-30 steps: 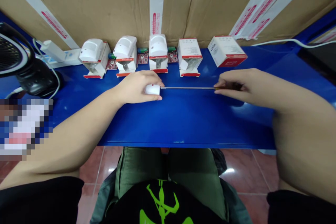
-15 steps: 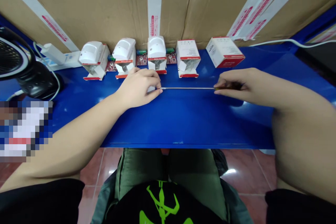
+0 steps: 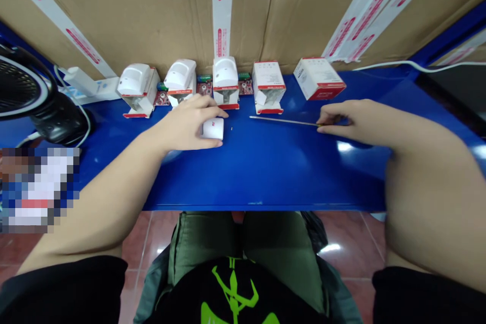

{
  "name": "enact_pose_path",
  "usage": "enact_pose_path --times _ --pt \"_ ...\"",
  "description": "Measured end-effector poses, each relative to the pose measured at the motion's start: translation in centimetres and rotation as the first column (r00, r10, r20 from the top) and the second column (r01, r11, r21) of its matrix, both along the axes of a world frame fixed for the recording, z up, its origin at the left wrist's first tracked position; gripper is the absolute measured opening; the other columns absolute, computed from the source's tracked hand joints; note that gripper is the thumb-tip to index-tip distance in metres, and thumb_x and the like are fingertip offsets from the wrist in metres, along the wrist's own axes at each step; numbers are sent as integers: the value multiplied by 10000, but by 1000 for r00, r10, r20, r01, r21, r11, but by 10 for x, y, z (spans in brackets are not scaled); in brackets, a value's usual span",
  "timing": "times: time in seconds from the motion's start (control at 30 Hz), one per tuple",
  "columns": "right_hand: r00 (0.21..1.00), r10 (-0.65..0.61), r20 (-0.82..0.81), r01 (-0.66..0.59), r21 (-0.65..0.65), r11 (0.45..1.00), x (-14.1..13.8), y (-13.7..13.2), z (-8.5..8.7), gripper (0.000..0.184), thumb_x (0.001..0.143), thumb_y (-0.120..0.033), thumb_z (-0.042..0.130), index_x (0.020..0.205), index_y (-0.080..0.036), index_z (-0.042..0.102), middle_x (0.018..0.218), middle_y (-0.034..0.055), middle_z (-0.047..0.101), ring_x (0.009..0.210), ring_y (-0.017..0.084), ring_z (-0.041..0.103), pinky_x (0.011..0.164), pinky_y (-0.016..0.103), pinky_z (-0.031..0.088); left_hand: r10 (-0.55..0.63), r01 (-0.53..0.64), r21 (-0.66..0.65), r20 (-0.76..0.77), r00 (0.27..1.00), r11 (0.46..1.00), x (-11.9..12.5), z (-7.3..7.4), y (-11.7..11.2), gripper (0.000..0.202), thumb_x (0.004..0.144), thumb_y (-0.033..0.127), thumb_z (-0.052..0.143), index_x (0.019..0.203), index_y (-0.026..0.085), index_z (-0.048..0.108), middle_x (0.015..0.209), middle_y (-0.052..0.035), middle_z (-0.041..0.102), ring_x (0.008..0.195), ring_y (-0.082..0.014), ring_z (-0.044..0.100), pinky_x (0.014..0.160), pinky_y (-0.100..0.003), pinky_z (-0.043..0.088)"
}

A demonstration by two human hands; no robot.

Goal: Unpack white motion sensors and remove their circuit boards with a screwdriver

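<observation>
White plastic case [image 3: 214,129] on blue table [image 3: 266,172], held between thumb and fingers of left hand [image 3: 188,122]. Right hand [image 3: 360,119] pinches a screwdriver [image 3: 283,121], tip apart from case; tiny pale piece [image 3: 231,128] between.

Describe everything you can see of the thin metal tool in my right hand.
The thin tool has a long, straight, silvery shaft that looks like metal, with a yellowish bit showing where the right hand pinches it; the rest of that end is hidden. It points left over the blue table, its tip apart from the white device. The tip's shape, and whether it touches the table, I can't tell.
</observation>
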State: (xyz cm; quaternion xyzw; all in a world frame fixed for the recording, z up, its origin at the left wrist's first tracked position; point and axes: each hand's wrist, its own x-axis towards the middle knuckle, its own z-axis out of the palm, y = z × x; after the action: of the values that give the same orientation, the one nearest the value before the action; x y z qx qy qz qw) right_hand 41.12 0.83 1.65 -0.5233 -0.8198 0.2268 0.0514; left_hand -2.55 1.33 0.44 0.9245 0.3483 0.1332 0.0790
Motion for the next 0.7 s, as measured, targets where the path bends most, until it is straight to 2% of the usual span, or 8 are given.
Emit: enact_pose_path --times 0.07,0.13,0.27,0.37,0.43,0.5,0.6,0.7 --pt "1000 -8 19 8 -2 1000 -2 0 1 502 878 -794 749 811 -301 689 849 86 773 784 290 703 733 460 553 -50 47 -93 -31 998 994 -16 5 8 723 876 549 910 1491 193 778 1409 -171 796 1303 -398 751 1177 -535 583" --pt "1000 -22 11 22 19 1000 -3 0 2 457 853 -750 758 838 -298 692 896 96 774 834 296 713 748 457 566 -46 39 -147 -45 998 988 -25 8 13 698 876 531 902 1465 178 782 1373 -166 813 1238 -369 779 1132 -499 609" --pt "998 -27 -63 35 114 993 -15 -7 11 442 864 -711 758 1004 -293 740 1094 129 806 1030 337 752 842 482 620 -51 54 -128 28 998 990 -20 13 7 620 848 567 927 1316 175 820 1223 -130 829 1104 -326 796 1061 -452 625" --pt "990 63 -130 -49 111 993 -44 -17 18 552 886 -743 776 1175 -273 780 1198 144 811 1120 361 765 959 532 651 -77 91 -108 124 989 990 -2 13 -7 627 848 588 939 1283 162 794 1184 -126 827 1077 -315 791 1026 -435 627" --pt "967 177 -184 -159 108 981 -70 -24 20 712 843 -769 847 1332 -256 775 1289 158 806 1156 374 768 1010 560 662 -105 121 -112 143 984 986 11 10 -17 627 854 592 949 1280 167 774 1186 -121 828 1068 -308 793 1012 -427 631" --pt "932 293 -212 -272 121 955 -95 -28 20 844 793 -731 935 1446 -235 736 1395 176 786 1223 382 757 1082 566 649 -119 131 -97 127 985 987 23 5 -26 636 846 597 966 1275 177 759 1192 -119 828 1079 -316 799 1008 -431 636" --pt "890 394 -230 -381 100 919 -122 -27 13 817 751 -614 1012 1399 -215 716 1366 161 787 1205 364 755 1051 523 648 -104 109 -62 87 991 992 35 -3 -34 696 839 659 966 1278 169 738 1191 -131 822 1065 -330 810 949 -430 651" --pt "860 411 -302 -388 135 912 -130 -23 1 686 758 -513 1005 1293 -226 685 1265 128 797 1147 335 761 1004 490 641 -85 87 -27 69 994 996 38 -10 -35 735 860 746 917 1270 166 727 1159 -128 818 1017 -323 817 883 -416 658"
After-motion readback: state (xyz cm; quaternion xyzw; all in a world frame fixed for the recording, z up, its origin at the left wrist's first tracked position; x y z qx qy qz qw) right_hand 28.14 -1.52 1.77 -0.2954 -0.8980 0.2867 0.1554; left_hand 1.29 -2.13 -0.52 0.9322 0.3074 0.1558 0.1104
